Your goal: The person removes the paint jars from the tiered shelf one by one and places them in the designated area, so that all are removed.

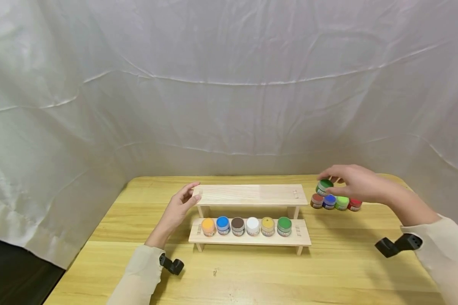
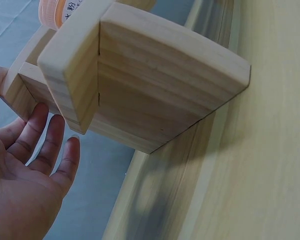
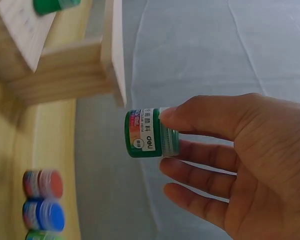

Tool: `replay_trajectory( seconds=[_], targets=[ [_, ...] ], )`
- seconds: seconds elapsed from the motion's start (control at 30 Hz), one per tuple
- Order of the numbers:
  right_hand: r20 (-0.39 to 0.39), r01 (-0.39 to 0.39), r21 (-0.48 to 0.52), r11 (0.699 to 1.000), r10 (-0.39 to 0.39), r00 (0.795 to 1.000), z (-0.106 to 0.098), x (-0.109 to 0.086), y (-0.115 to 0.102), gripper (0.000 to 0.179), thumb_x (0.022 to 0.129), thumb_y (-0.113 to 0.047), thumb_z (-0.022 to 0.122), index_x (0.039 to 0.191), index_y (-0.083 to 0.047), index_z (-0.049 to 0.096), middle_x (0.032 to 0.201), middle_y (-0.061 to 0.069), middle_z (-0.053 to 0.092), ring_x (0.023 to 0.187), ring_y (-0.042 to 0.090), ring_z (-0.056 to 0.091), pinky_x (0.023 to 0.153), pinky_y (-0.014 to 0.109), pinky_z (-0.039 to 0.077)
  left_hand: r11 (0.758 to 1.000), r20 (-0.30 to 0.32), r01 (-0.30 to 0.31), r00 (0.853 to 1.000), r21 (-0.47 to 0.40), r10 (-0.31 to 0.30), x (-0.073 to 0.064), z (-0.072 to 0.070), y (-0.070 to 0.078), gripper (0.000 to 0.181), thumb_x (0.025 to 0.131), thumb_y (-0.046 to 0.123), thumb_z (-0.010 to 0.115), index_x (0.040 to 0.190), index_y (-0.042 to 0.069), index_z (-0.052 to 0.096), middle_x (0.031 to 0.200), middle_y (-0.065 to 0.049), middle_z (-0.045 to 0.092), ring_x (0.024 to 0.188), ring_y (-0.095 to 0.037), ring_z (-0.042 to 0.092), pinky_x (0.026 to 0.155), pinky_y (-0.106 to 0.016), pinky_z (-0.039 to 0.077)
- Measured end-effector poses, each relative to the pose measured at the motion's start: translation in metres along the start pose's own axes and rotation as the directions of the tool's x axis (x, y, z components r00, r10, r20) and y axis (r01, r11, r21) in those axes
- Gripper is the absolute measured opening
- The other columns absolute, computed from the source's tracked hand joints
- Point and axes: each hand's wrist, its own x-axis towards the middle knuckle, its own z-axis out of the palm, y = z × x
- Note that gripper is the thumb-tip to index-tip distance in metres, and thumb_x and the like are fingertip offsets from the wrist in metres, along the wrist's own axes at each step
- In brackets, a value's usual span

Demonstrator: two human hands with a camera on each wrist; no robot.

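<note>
My right hand [image 1: 356, 182] pinches a dark green paint jar [image 1: 324, 187] by its lid, above a row of jars on the table. In the right wrist view the jar [image 3: 146, 133] shows its printed label, and thumb and fingers hold it near the clear lid. My left hand [image 1: 179, 203] holds the left end of the wooden two-tier rack's upper shelf [image 1: 248, 195]. In the left wrist view its fingers [image 2: 55, 135] curl at the shelf end. On the lower shelf [image 1: 248, 240] stand orange, blue, brown, white, ochre and green jars.
Right of the rack stand brown-red [image 1: 316, 201], dark blue [image 1: 329, 202], light green [image 1: 342, 203] and red [image 1: 354, 204] jars on the wooden table [image 1: 252, 279]. A pale cloth [image 1: 229, 106] hangs behind and at the sides.
</note>
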Motion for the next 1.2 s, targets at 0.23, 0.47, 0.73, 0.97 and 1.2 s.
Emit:
replay_trajectory(
  seconds=[0.23,0.47,0.73,0.97,1.2],
  targets=[
    [-0.023,-0.032,0.014,0.999,0.032,0.999,0.007,-0.017,0.027,0.034,0.089,-0.022,0.072,0.122,-0.013,0.067,0.11,-0.001,0.065,0.098,0.022,0.062,0.077,0.043,0.051,1.0,-0.004,0.003,1.0,0.001,-0.003,0.0,-0.001,0.0,0.048,0.099,0.008,0.057,0.143,-0.005,0.042,0.099,-0.009,0.05,0.086,-0.016,0.047,0.078,-0.024,0.043],
    [-0.022,-0.069,0.052,0.996,0.07,0.997,0.015,-0.03,0.054,0.038,0.091,-0.026,0.072,0.124,-0.008,0.066,0.115,0.007,0.065,0.101,0.031,0.062,0.08,0.049,0.051,1.0,-0.012,0.004,1.0,-0.003,-0.004,-0.001,-0.002,-0.001,0.047,0.099,0.008,0.057,0.142,-0.003,0.044,0.098,-0.007,0.05,0.086,-0.015,0.048,0.079,-0.028,0.044],
    [-0.062,-0.046,0.007,0.999,0.046,0.997,0.022,-0.045,0.086,0.033,0.088,-0.018,0.074,0.119,-0.01,0.069,0.114,0.004,0.066,0.097,0.027,0.064,0.077,0.043,0.053,1.0,-0.018,0.003,1.0,0.002,-0.003,-0.003,-0.002,-0.002,0.047,0.099,0.007,0.057,0.143,-0.005,0.043,0.098,-0.007,0.049,0.086,-0.015,0.047,0.078,-0.025,0.043],
    [-0.035,-0.059,0.0,0.998,0.059,0.998,0.026,-0.053,0.114,0.034,0.087,-0.017,0.075,0.119,-0.008,0.069,0.116,0.009,0.066,0.1,0.03,0.062,0.078,0.047,0.051,1.0,-0.019,0.009,1.0,0.002,-0.009,-0.005,-0.004,-0.001,0.047,0.099,0.007,0.057,0.143,-0.004,0.043,0.098,-0.008,0.049,0.086,-0.016,0.047,0.079,-0.026,0.043],
    [-0.012,-0.099,-0.01,0.995,0.099,0.995,0.031,-0.06,0.132,0.036,0.085,-0.016,0.076,0.119,-0.006,0.068,0.115,0.011,0.066,0.103,0.036,0.061,0.077,0.05,0.051,1.0,-0.011,0.012,1.0,0.004,-0.012,-0.005,-0.003,-0.001,0.048,0.1,0.007,0.056,0.144,-0.005,0.041,0.098,-0.007,0.05,0.085,-0.015,0.048,0.08,-0.03,0.044]
  ],
)
